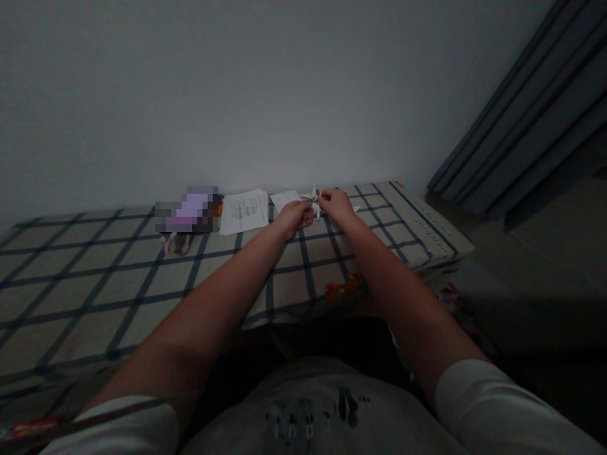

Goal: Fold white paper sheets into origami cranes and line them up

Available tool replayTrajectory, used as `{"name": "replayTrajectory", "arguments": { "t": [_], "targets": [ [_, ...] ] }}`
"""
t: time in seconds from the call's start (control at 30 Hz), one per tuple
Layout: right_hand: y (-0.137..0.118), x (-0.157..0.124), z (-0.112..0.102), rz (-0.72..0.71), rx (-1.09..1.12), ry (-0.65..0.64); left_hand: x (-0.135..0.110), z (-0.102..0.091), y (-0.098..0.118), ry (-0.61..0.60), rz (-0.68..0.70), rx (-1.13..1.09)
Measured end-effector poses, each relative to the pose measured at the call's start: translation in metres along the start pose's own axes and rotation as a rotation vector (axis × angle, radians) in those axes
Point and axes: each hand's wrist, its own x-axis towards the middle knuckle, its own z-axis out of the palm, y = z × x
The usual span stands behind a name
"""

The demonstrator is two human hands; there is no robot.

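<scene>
My left hand (294, 218) and my right hand (336, 205) are close together above the far part of the checked cloth. Between their fingertips is a small white folded paper (316, 211) with pointed ends. Both hands are closed in a pinch on it, and the fingers hide part of it. I cannot tell whether the white points belong to one piece or two. Just left of my left hand lies a loose white sheet (284, 198). Past my right hand, a white paper tip (356, 209) shows on the cloth.
Printed papers (244, 212) lie left of my hands, beside a blurred purple object (192, 208). An orange item (344, 288) rests near the front edge of the checked cloth (227, 268). A wall (284, 95) stands behind; a dark curtain (516, 114) hangs at right.
</scene>
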Motion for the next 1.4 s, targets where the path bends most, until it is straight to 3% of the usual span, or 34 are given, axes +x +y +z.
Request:
{"name": "replayTrajectory", "arguments": {
  "t": [0.17,0.5,0.7,0.9,1.03,1.13,1.23,1.4],
  "targets": [
    [-0.001,0.008,0.004,0.028,-0.124,0.01,0.005,0.008,-0.003,0.007,0.033,0.098],
    [-0.005,0.014,0.008,-0.004,-0.369,0.014,0.015,-0.001,-0.006,-0.019,0.018,0.13],
    [-0.028,0.009,0.007,-0.106,-0.284,0.188,0.014,-0.012,0.0,0.041,0.131,0.016],
    [-0.085,0.009,0.032,-0.447,-0.17,0.006,0.016,-0.057,0.02,0.294,0.376,0.06],
    [-0.111,0.017,0.068,-0.428,-0.058,-0.026,0.015,-0.106,0.028,0.435,0.458,0.145],
    [-0.117,0.021,0.094,-0.394,-0.032,-0.16,0.013,-0.144,0.027,0.523,0.472,0.307],
    [-0.116,0.016,0.111,-0.458,-0.153,-0.226,0.011,-0.171,0.021,0.541,0.523,0.418],
    [-0.109,0.004,0.121,-0.512,-0.248,-0.312,0.009,-0.186,0.011,0.532,0.545,0.413]
  ]
}}
